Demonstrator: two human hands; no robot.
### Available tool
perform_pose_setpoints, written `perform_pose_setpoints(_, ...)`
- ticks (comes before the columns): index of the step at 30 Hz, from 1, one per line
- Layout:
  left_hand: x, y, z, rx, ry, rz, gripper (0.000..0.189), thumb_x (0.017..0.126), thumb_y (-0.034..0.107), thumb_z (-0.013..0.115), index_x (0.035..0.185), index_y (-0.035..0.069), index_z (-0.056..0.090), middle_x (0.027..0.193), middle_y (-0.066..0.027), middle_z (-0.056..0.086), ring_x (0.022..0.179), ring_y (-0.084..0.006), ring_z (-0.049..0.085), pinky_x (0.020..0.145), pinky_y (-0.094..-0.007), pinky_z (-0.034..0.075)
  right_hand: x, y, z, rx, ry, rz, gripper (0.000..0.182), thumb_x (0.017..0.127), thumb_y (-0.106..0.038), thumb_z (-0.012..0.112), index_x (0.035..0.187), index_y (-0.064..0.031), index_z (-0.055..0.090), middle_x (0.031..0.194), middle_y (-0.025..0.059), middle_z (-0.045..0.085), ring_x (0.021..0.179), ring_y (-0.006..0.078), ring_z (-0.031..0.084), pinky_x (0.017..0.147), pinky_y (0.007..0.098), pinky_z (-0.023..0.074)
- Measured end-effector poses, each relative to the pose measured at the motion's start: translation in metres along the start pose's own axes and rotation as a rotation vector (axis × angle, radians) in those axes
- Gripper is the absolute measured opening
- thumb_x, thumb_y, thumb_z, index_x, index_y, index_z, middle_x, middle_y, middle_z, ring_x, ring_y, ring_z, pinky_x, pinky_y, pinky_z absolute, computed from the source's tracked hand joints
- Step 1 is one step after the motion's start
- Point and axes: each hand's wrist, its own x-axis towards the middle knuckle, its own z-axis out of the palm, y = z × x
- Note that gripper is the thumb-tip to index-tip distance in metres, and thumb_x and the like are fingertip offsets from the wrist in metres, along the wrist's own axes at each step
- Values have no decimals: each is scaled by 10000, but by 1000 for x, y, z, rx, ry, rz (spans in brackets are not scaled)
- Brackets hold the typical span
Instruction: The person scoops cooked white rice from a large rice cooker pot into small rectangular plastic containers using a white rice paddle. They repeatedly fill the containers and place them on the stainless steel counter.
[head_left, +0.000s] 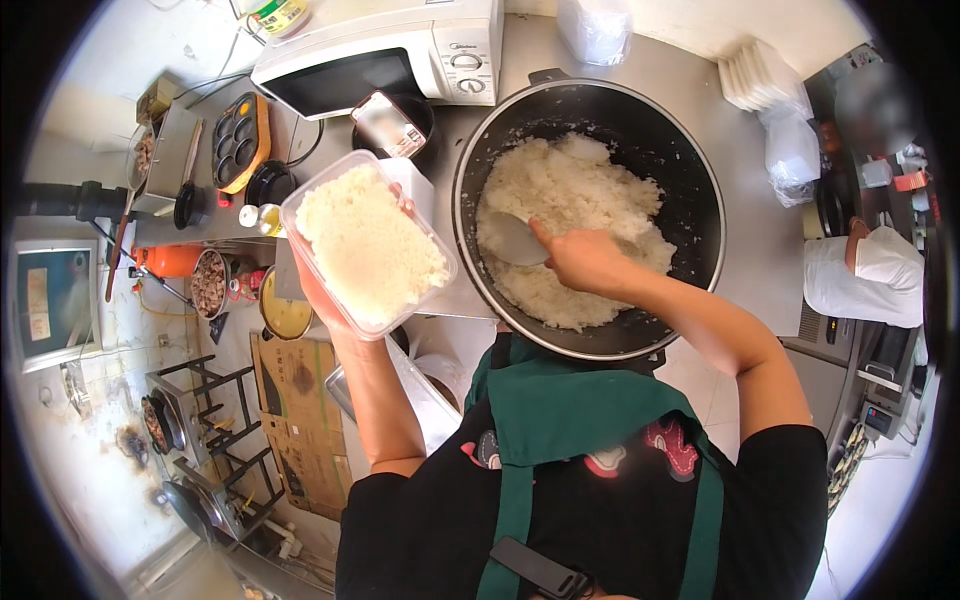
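Note:
A large black pot with a metal rim holds a broad heap of cooked white rice. Inside it, my right hand grips a grey rice paddle, its blade resting on the rice near the pot's left wall; the handle is mostly hidden by the hand. To the left of the pot, my left hand supports a clear plastic container from below and around its far side. That container is tilted towards me and filled with rice.
Behind stands a white microwave, with a phone propped before it. Bagged containers and stacked white boxes sit at the back. An egg pan is left. A person in white stands at right.

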Motion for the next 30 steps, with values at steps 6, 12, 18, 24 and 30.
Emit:
perform_pose_setpoints(6,-21,1,-13,-67,48,44,771,920,623,366,1369,-4,392,1334,-248,474,1166,-429,497,993,-554,390,-12,21,8,307,103,-142,677,852,-219,629,1450,-131,324,951,230,649,827,378,635,743,440,493)
perform_pose_setpoints(12,-1,-27,-8,-163,-182,-153,806,899,627,400,1426,23,317,1399,-277,382,1225,-438,435,1032,-552,342,-92,20,-60,379,503,-126,672,847,-158,633,1451,-219,344,926,153,661,719,326,637,628,376,495)
perform_pose_setpoints(18,30,-100,30,-101,-155,-226,755,933,626,267,1386,30,365,1296,-206,501,1101,-376,553,956,-498,437,-142,-10,-89,-282,779,-115,679,785,-31,618,1411,-221,437,612,54,487,465,225,503,456,326,421)
perform_pose_setpoints(24,36,-130,41,-169,-328,-354,732,942,608,270,1392,39,363,1318,-177,497,1153,-351,534,988,-483,430,-178,-5,-100,583,816,24,574,899,-135,598,1431,-156,383,845,150,666,566,237,599,604,349,504)
perform_pose_setpoints(30,44,-149,36,-15,-167,-395,702,960,571,296,1389,21,378,1352,-174,477,1196,-320,510,1036,-414,395,-149,-6,-52,738,367,105,385,965,-267,521,1347,-223,515,836,77,679,579,112,568,632,265,493)
